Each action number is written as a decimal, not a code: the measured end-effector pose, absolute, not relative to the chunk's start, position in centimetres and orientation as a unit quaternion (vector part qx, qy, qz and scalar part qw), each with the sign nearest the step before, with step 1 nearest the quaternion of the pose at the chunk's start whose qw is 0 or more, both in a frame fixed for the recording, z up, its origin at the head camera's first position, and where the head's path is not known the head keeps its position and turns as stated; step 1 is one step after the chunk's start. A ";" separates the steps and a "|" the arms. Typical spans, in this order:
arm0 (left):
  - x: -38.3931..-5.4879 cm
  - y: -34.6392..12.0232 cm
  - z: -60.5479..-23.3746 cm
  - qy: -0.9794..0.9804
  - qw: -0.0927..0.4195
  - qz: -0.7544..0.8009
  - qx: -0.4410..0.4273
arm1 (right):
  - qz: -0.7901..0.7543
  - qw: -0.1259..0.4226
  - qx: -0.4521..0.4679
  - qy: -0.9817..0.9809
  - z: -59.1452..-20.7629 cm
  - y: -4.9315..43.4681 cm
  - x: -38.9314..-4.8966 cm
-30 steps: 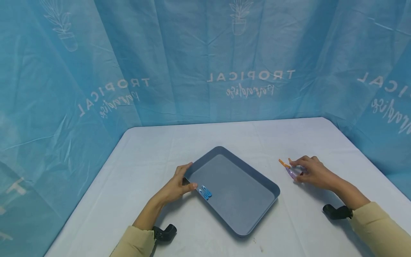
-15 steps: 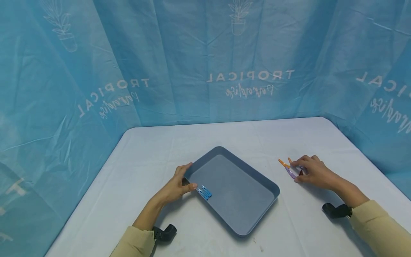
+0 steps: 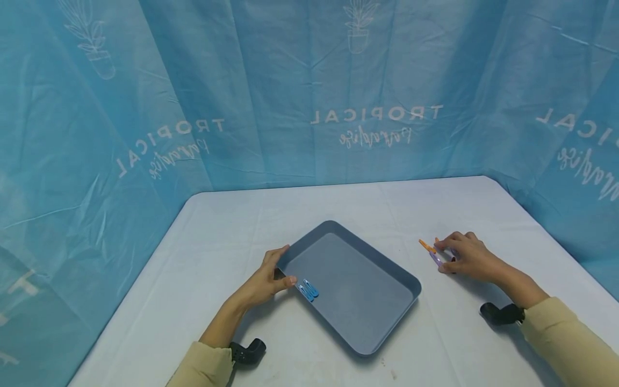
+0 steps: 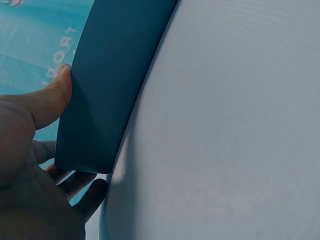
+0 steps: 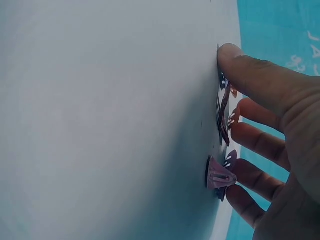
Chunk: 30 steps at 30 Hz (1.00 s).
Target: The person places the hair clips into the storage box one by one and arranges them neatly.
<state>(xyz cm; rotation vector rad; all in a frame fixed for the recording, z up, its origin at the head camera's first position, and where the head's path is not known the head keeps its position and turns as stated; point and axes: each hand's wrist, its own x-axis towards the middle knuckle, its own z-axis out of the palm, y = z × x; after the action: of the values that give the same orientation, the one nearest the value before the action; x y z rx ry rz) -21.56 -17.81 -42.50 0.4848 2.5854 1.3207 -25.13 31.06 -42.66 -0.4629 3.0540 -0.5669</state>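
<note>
A shallow grey-blue tray (image 3: 360,285) lies turned at an angle on the white table. My left hand (image 3: 261,280) holds its left corner, thumb at the rim and fingers around the outside. Just inside that edge are two blue plastic clips (image 3: 308,289). To the right of the tray, my right hand (image 3: 468,259) reaches down over a small group of clips, fingers and thumb spread about them. An orange clip (image 3: 427,246) and a purple clip (image 3: 435,258) show beyond its fingertips. In the right wrist view, a pinkish clip (image 5: 220,175) stands beside the lower fingers; others are partly hidden.
The white-covered table (image 3: 232,226) reaches back to a blue printed curtain (image 3: 271,107), which hangs around its far side and both flanks. A black wrist camera (image 3: 249,352) sits below the left hand, another black camera (image 3: 500,314) below the right.
My right hand has shifted slightly left over the clips, its thumb now closer to the purple one. My left hand and the tray stay where they were.
</note>
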 end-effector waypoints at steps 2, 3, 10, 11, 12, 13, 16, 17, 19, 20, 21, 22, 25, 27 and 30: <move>-21.6 -17.8 -42.5 0.874 0.099 0.448 0.164 | -0.177 -0.002 -0.150 0.973 -42.7 31.0 -25.3; -21.5 -17.8 -42.5 0.873 0.100 0.449 0.164 | -0.176 -0.003 -0.151 0.973 -42.7 31.0 -25.3; -21.5 -17.7 -42.4 0.871 0.102 0.452 0.164 | -0.175 -0.008 -0.153 0.973 -42.4 31.2 -25.0; -21.5 -17.7 -42.4 0.871 0.102 0.452 0.163 | -0.175 -0.008 -0.153 0.973 -42.4 31.4 -24.9; -21.5 -17.7 -42.4 0.871 0.102 0.453 0.162 | -0.177 -0.009 -0.153 0.972 -42.3 31.5 -24.8; -21.5 -17.7 -42.4 0.871 0.102 0.453 0.161 | -0.177 -0.010 -0.153 0.972 -42.3 31.7 -24.7; -21.4 -17.7 -42.4 0.872 0.100 0.453 0.158 | -0.180 -0.014 -0.153 0.972 -42.3 32.1 -24.7; -21.5 -17.7 -42.4 0.872 0.099 0.452 0.159 | -0.181 -0.016 -0.152 0.972 -42.3 32.2 -24.7; -21.5 -17.7 -42.4 0.873 0.098 0.451 0.159 | -0.180 -0.022 -0.150 0.972 -42.2 32.4 -24.8; -21.5 -17.7 -42.4 0.873 0.098 0.451 0.159 | -0.180 -0.024 -0.150 0.972 -42.2 32.4 -24.8; -21.5 -17.7 -42.4 0.873 0.098 0.451 0.159 | -0.179 -0.026 -0.149 0.972 -42.2 32.5 -24.8; -21.5 -17.7 -42.4 0.872 0.098 0.452 0.159 | -0.178 -0.028 -0.147 0.973 -42.2 32.5 -24.9; -21.5 -17.7 -42.4 0.871 0.099 0.454 0.159 | -0.175 -0.027 -0.143 0.974 -42.1 32.6 -25.0; -21.5 -17.7 -42.4 0.871 0.100 0.454 0.159 | -0.173 -0.025 -0.143 0.974 -42.2 32.6 -25.1; -21.5 -17.7 -42.4 0.872 0.100 0.453 0.159 | -0.172 -0.020 -0.146 0.974 -42.3 32.5 -25.2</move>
<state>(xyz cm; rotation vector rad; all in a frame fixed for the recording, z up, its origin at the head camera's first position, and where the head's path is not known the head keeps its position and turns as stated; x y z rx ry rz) -21.50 -17.71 -42.40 0.4689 2.5764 1.3383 -25.15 32.53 -42.28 -0.4631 3.1000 -0.5477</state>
